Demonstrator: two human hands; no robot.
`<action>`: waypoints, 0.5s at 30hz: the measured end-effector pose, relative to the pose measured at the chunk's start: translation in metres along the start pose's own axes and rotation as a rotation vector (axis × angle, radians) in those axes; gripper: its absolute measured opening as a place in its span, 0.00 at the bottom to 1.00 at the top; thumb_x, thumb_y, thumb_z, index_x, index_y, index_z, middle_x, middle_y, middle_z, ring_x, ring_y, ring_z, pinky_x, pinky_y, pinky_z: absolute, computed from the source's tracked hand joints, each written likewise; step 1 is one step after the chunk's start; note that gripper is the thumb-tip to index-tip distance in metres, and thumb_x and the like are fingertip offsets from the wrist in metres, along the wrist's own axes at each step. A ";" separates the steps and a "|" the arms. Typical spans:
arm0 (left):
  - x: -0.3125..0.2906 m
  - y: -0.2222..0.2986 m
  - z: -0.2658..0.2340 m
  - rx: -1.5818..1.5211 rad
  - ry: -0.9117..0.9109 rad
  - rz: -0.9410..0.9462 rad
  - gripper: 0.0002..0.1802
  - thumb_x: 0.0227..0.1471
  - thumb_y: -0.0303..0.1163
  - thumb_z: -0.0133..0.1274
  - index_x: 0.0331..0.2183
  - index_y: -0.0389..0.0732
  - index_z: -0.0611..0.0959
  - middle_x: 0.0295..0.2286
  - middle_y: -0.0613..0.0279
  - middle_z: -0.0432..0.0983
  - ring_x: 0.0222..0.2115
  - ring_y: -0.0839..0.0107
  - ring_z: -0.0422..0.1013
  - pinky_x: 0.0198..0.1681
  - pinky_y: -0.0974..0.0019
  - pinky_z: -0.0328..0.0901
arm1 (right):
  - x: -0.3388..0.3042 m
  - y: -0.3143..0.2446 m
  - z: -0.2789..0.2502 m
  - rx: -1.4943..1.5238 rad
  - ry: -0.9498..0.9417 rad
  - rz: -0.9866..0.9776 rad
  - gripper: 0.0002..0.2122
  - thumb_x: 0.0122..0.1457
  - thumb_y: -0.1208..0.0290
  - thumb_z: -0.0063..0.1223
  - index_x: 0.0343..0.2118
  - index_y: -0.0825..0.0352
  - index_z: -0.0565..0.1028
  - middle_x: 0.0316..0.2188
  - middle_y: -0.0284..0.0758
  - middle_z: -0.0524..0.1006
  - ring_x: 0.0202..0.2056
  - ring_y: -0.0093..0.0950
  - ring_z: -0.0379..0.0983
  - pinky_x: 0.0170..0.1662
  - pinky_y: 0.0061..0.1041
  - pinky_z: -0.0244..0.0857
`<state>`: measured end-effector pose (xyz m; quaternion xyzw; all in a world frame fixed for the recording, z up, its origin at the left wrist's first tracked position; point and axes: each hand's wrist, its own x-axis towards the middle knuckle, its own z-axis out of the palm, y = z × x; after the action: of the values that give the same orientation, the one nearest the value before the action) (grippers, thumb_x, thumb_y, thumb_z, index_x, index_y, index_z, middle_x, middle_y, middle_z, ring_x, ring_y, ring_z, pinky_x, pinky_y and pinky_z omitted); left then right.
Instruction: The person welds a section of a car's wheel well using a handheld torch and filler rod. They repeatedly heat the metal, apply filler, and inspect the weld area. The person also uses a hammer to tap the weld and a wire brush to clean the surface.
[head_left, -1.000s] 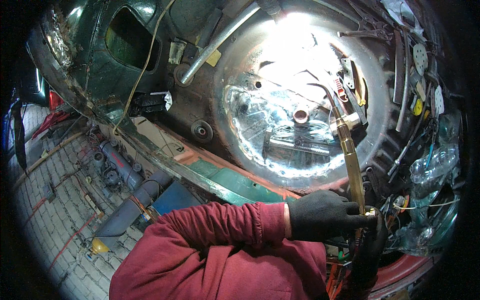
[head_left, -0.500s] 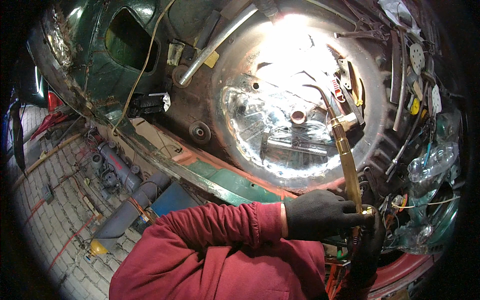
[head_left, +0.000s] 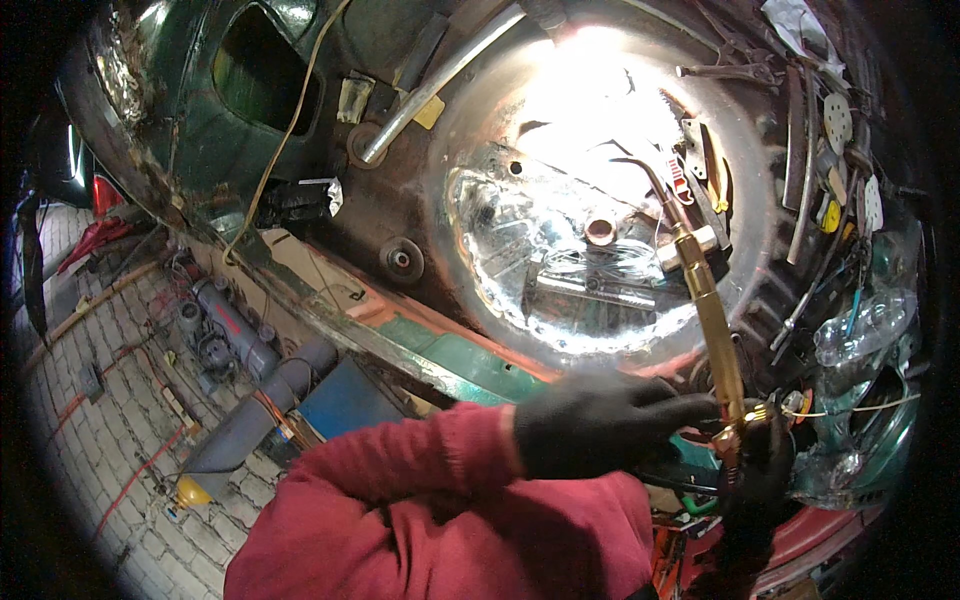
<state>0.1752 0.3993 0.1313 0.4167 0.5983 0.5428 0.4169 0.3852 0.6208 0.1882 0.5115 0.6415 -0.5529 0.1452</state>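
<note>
A brass gas torch [head_left: 708, 315] with a slim bent neck slants up over the bright round well. My right hand [head_left: 762, 465], in a black glove, is closed round the lower handle beside the brass valve knob. My left hand [head_left: 590, 425], gloved as well, is just left of the handle, smeared by motion. Its foremost fingers stretch toward the torch and seem to hold nothing; whether a fingertip touches the handle I cannot tell. The torch tip [head_left: 618, 158] hangs over the glare, where no flame can be made out.
Inside the round metal well [head_left: 470, 290] lie a wire coil [head_left: 600, 258] and loose tools. A metal tube [head_left: 440, 85] leans at its upper left. Hand tools and a clear plastic bottle [head_left: 860, 325] crowd the right. A grey cylinder [head_left: 245, 425] lies on the paved floor at left.
My left hand has drawn back leftward from the valve knob, its fingers straightening. The right hand and torch handle have shifted slightly right.
</note>
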 end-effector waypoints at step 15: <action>-0.221 -0.049 -0.211 0.590 1.048 -0.418 0.16 0.64 0.23 0.61 0.53 0.38 0.86 0.44 0.62 0.86 0.40 0.76 0.78 0.45 0.69 0.72 | 0.126 -0.133 0.062 -0.441 -0.188 -0.290 0.28 0.75 0.41 0.43 0.43 0.66 0.79 0.31 0.32 0.79 0.31 0.21 0.72 0.37 0.24 0.64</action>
<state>0.0392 0.1222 0.1062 0.0676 0.9159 0.3941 0.0338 0.1986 0.6479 0.1470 0.3168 0.7968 -0.4598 0.2312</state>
